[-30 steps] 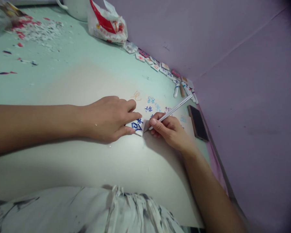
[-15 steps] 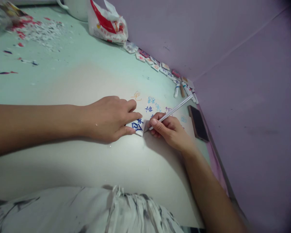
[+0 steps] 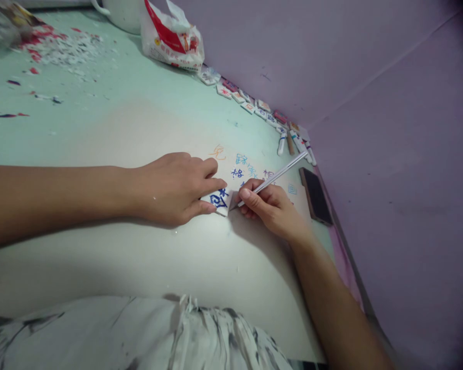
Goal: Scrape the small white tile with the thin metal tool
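Note:
My left hand (image 3: 177, 187) rests on the table, its thumb and forefinger closed on a small flat white block (image 3: 220, 204). Blue character strokes mark the block's top; part of it lies hidden under my fingers. On the right, my right hand (image 3: 268, 205) grips a slim silver craft knife (image 3: 280, 173) like a pen. Its blade tip meets the block's right edge, and the handle slants up to the right. Coloured handwritten characters (image 3: 241, 160) lie on the tabletop just beyond both hands.
Several lettered blocks (image 3: 260, 113) and marker pens (image 3: 299, 144) line the purple wall. A phone (image 3: 315, 195) lies at the right edge. A white and red plastic bag (image 3: 173, 43), a white mug (image 3: 123, 15) and scattered shavings (image 3: 69, 49) are at the far left.

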The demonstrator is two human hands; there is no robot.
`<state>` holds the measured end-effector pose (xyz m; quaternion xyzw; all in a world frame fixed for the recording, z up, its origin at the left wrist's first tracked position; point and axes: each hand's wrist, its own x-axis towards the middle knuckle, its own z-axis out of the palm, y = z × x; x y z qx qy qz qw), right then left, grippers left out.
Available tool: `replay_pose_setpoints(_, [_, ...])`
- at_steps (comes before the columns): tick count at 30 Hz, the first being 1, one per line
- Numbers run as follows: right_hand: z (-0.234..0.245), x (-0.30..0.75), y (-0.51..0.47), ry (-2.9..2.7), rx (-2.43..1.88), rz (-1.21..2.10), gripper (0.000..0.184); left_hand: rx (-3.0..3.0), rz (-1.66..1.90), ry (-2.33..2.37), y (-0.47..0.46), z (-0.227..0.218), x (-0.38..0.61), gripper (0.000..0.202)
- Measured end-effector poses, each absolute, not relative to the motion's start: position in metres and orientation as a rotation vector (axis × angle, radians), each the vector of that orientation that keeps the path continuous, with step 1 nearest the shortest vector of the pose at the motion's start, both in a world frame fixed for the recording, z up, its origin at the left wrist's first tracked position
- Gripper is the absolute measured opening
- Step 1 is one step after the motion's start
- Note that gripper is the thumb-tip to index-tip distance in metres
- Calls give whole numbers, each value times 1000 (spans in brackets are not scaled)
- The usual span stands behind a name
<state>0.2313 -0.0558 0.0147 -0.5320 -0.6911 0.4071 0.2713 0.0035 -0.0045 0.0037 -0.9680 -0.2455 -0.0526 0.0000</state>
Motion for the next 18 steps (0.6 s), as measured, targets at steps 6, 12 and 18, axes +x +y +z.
replay_pose_setpoints(6, [16, 231, -56, -1865, -1426, 1090, 61, -3035, -153, -772, -5, 4, 4, 46])
replay_pose_setpoints(12, [15, 231, -56, -1852, -1421, 1107, 61, -3034, -181, -767, -4, 2, 3, 45])
replay_pose_setpoints(18, [14, 231, -56, -1844, -1416, 1111, 59, -3025, -187, -750, -4, 1, 3, 46])
